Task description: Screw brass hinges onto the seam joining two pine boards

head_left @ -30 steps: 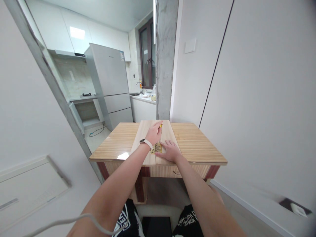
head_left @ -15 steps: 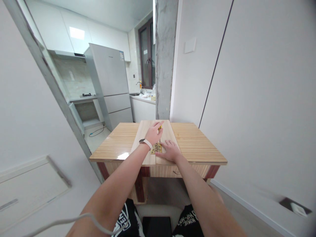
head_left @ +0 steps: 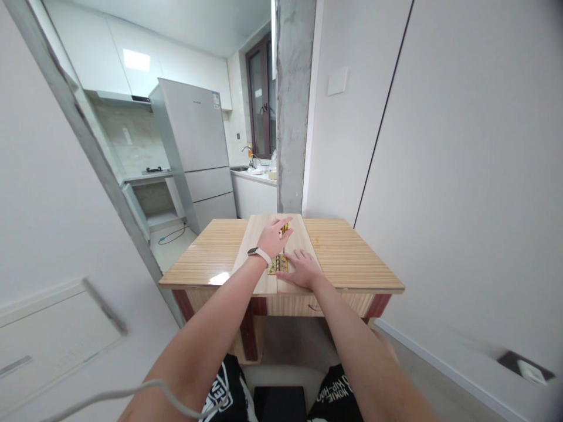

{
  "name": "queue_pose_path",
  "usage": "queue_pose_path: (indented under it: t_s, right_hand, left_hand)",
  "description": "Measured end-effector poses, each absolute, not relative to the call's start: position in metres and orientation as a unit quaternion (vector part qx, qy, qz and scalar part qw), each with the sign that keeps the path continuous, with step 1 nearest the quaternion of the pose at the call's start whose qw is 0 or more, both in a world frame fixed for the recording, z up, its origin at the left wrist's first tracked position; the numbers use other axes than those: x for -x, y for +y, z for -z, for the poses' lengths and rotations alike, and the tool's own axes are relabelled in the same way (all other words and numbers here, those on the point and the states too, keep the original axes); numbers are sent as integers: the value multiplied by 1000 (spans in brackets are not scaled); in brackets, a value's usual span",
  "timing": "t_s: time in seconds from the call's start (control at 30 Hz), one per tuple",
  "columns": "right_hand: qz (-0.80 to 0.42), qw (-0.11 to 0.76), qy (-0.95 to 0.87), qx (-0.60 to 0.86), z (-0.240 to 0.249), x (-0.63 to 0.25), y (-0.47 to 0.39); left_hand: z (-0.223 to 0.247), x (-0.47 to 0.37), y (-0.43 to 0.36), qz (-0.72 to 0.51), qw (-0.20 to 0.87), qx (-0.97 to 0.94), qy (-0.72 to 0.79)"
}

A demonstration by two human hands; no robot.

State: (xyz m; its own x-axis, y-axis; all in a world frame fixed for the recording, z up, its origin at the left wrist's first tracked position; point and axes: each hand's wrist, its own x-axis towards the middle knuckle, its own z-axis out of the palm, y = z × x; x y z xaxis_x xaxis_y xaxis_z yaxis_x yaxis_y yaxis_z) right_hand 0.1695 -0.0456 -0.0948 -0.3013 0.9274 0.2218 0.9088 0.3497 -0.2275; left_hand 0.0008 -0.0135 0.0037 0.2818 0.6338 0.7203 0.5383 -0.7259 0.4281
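Two pale wooden boards (head_left: 258, 282) lie edge to edge, with a seam running away from me between them. A brass-coloured hinge (head_left: 278, 265) sits across the near part of the seam, its screw holes or screws too small to make out. Farther along lies a second brass-coloured hinge (head_left: 285, 226), partly covered by my left hand (head_left: 272, 235). That hand reaches over it with thumb and fingers apart, and a watch is on the wrist. My right hand (head_left: 304, 268) rests flat on the right board, fingers spread, the thumb beside the near hinge.
The boards lie on a striped wooden table (head_left: 347, 258) with a drawer front below. A concrete-edged pillar (head_left: 292, 117) and a white wall (head_left: 440, 164) stand beyond and to the right. A grey fridge (head_left: 197, 135) is at the back left. A pale cable (head_left: 145, 387) crosses my left arm.
My left thumb and fingers have shifted very slightly over the far hinge. My right hand and the boards stay where they were.
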Motion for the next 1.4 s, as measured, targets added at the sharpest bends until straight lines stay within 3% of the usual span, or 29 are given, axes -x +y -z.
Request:
queue_pose_path:
  t_s: [1.0, 1.4]
  right_hand:
    - [-27, 160, -807, 568, 100, -171, -42]
    - [-16, 168, -806, 567, 97, -170, -44]
  left_hand:
    - [1, -2, -9, -499, 112, -792, 334]
    - [-2, 0, -12, -489, 81, -799, 340]
